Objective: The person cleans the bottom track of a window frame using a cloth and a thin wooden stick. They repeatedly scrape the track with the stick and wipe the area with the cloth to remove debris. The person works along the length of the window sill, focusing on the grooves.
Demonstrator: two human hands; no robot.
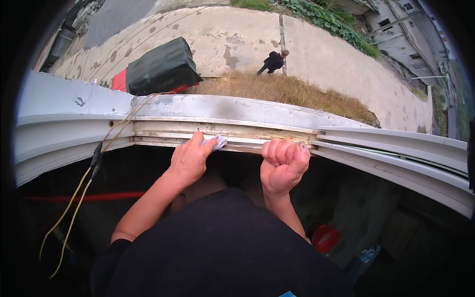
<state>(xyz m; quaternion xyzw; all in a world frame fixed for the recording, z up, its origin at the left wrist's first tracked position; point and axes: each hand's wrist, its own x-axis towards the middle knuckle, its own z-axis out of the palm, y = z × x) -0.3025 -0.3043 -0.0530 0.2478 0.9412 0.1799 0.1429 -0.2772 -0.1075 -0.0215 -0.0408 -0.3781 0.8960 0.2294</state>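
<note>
My left hand (189, 156) holds a bunched, pale cloth (219, 142) against the dirty lower track of a sliding window frame (167, 130). To the right, my right hand (284, 167) is curled into a fist, palm side up, around one end of a thin brown strip or stick (243, 149). The other end of this piece reaches the cloth along the track. Dirt and brown stains mark the track between and behind the hands. Inside the fist, the end of the strip is hidden.
Yellow wires (76, 208) joined with black tape hang over the frame at left. Sliding window panels (393, 152) stand at right. Beyond the white ledge (222, 105), far below, are a covered vehicle (161, 68) and a person (274, 61). A red round object (326, 237) lies indoors.
</note>
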